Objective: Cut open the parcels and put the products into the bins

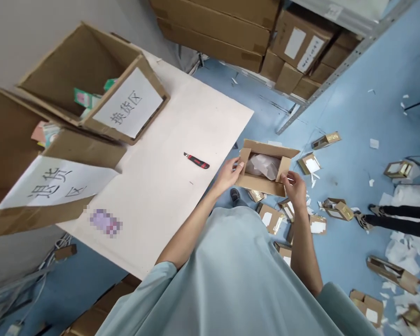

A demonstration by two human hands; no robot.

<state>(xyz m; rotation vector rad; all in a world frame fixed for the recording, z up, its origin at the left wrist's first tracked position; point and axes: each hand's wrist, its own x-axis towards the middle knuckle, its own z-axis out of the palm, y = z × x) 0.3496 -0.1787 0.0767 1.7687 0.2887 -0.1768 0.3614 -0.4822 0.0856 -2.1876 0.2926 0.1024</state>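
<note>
Between my two hands I hold a small cardboard box (265, 187) with its top flaps spread apart. Crumpled whitish wrapping (264, 165) lies inside it, and whatever is beneath stays hidden. My left hand (229, 175) pinches the box's left side flap. On the opposite end, my right hand (294, 187) grips the right side flap with curled fingers. The box is over the floor, just past the table's edge. A red and black utility knife (196, 160) lies on the white table (161, 182), left of my left hand.
Two labelled cartons (126, 105) (56, 182) stand on the table's left part, with colourful packets inside. A pixelated purple item (105, 222) lies near them. A metal shelf (301, 105) holds boxes. Opened boxes (338, 208) and paper scraps litter the blue floor; a person's legs (399, 219) are at right.
</note>
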